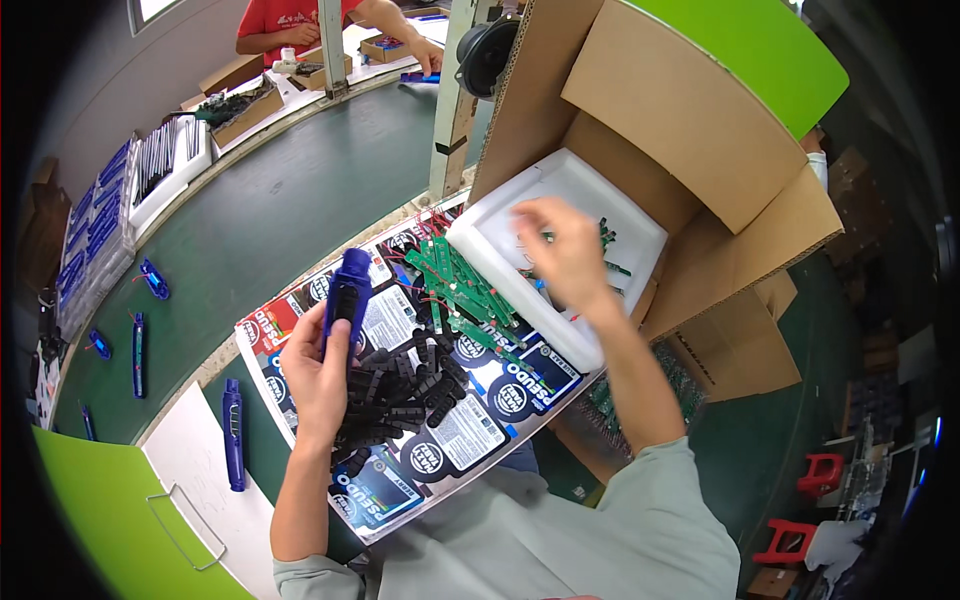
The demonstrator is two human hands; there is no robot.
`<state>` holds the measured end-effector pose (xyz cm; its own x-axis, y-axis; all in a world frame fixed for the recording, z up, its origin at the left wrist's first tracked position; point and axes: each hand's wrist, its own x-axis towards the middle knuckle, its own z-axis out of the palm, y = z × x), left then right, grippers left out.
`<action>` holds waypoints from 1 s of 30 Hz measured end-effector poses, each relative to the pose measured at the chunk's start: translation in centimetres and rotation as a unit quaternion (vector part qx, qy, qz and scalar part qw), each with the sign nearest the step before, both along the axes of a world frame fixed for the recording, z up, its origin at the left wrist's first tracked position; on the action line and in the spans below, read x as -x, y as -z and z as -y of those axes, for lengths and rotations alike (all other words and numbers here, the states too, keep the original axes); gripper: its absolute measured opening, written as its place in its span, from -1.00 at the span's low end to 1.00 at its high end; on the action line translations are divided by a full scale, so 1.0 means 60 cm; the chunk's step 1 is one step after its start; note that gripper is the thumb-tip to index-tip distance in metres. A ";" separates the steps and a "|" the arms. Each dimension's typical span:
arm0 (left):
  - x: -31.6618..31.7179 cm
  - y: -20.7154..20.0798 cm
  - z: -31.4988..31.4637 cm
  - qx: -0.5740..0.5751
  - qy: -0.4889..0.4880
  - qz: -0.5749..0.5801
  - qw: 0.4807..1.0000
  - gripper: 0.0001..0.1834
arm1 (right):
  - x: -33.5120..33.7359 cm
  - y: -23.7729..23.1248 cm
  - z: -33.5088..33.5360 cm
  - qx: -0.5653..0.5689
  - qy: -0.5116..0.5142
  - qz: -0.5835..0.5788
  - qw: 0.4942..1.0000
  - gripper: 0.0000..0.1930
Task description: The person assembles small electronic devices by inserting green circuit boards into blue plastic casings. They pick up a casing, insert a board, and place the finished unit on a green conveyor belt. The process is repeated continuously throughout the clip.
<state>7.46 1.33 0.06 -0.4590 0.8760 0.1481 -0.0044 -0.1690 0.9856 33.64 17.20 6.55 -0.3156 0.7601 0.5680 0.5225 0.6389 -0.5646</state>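
Upright in my left hand (318,372) is a blue plastic housing (353,268) with a black inset, gripped between thumb and fingers. My right hand (566,250) hovers over a white foam tray (485,232), its fingers curled but smeared by motion, so I cannot tell whether it holds anything. A few small green circuit boards (607,236) lie inside that tray. Left of the tray spreads a heap of long green circuit boards (462,285) with red wires. Below my left hand's housing sits a pile of black plastic parts (400,395). Both heaps rest on a printed board (455,440).
An open cardboard box (690,120) stands behind the tray. Another blue housing (233,435) lies left of my forearm. More blue pieces (139,355) dot the green belt (300,160). Across it, a person in red (290,28) handles a blue piece.
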 end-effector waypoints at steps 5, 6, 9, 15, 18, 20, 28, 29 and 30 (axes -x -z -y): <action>0.003 0.004 -0.005 0.018 0.041 0.017 0.999 -0.72 | -0.120 0.031 -0.082 0.087 0.057 0.268 0.958 -0.77; 0.002 0.004 -0.005 0.014 0.043 0.012 0.999 -0.73 | -0.120 0.040 -0.089 0.105 0.046 0.301 0.947 -0.77; 0.001 0.005 -0.005 0.004 0.049 0.007 0.999 -0.74 | -0.118 0.052 -0.095 0.124 0.041 0.314 0.940 -0.79; 0.006 0.005 -0.002 0.016 0.053 0.027 0.998 -0.74 | -0.117 0.009 -0.089 0.038 0.082 0.217 0.972 -0.87; 0.007 0.014 -0.004 0.019 0.060 0.041 0.997 -0.72 | -0.096 -0.040 -0.068 -0.158 0.076 0.158 0.972 -0.93; 0.004 0.007 -0.005 0.031 0.040 0.027 0.998 -0.79 | -0.051 -0.080 -0.026 -0.204 0.078 0.087 0.972 -0.86; -0.018 -0.019 0.001 -0.007 0.074 0.167 0.983 -0.60 | 0.123 -0.048 0.141 0.194 -0.193 -0.247 0.930 -0.76; -0.018 -0.017 0.004 -0.013 0.081 0.173 0.982 -0.59 | 0.142 -0.034 0.149 0.203 -0.205 -0.256 0.923 -0.76; -0.018 -0.015 0.005 -0.021 0.088 0.181 0.979 -0.58 | 0.156 -0.023 0.153 0.210 -0.216 -0.263 0.917 -0.76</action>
